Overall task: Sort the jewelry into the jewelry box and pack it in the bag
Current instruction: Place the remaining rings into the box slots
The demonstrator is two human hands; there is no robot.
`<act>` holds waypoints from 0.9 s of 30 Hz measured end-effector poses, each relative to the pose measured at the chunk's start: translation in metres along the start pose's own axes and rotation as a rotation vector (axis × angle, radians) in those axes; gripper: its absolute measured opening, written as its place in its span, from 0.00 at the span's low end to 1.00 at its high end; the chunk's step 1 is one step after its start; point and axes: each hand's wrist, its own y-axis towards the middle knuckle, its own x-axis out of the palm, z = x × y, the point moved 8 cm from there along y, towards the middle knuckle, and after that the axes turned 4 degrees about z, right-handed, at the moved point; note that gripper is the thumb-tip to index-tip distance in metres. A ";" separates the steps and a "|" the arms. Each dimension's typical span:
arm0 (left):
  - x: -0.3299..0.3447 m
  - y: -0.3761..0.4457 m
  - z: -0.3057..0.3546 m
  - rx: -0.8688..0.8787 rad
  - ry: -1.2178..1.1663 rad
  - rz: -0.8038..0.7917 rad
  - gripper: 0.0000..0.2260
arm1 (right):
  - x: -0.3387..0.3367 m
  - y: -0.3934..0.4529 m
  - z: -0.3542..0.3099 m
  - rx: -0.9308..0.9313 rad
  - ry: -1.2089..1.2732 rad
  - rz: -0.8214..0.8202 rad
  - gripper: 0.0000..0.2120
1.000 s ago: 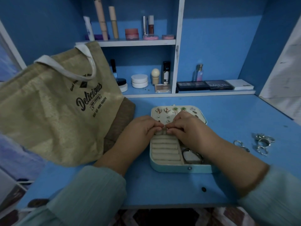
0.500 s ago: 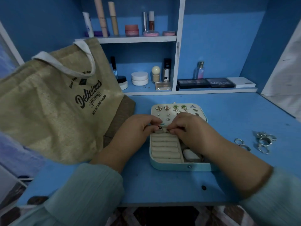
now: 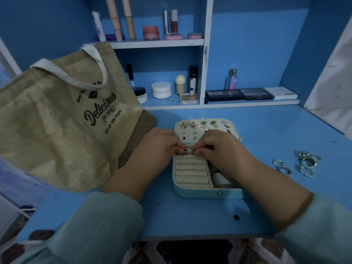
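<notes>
A: Where is the jewelry box (image 3: 206, 192)?
B: It lies open on the blue desk (image 3: 266, 130). I take the box as the landmark. Its lid part, on the far side, carries earrings (image 3: 198, 125) in rows.

A: And the hands?
B: Both are over the far end of the box's ring rolls (image 3: 191, 171). The left hand (image 3: 159, 144) and the right hand (image 3: 222, 146) have curled fingers, and their fingertips meet at a small ring (image 3: 188, 151) and pinch it between them. The ring sits at the farthest roll, just under the fingertips.

A: What else is near the box?
B: To the right of the box, well apart, loose silver rings (image 3: 297, 164) lie on the desk. To the left of the box stands a burlap bag (image 3: 62, 121) with the word "Delicious". Behind the box, shelves (image 3: 158, 43) hold cosmetics.
</notes>
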 end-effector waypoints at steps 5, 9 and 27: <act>-0.001 -0.002 0.003 0.034 0.011 0.004 0.10 | 0.002 0.001 0.001 -0.004 0.006 -0.007 0.06; -0.001 -0.003 0.005 -0.006 0.073 0.001 0.14 | -0.002 -0.001 0.002 -0.016 0.030 0.007 0.06; 0.031 0.026 0.116 0.070 0.105 -0.242 0.11 | -0.093 -0.049 0.067 0.158 -0.330 -0.188 0.04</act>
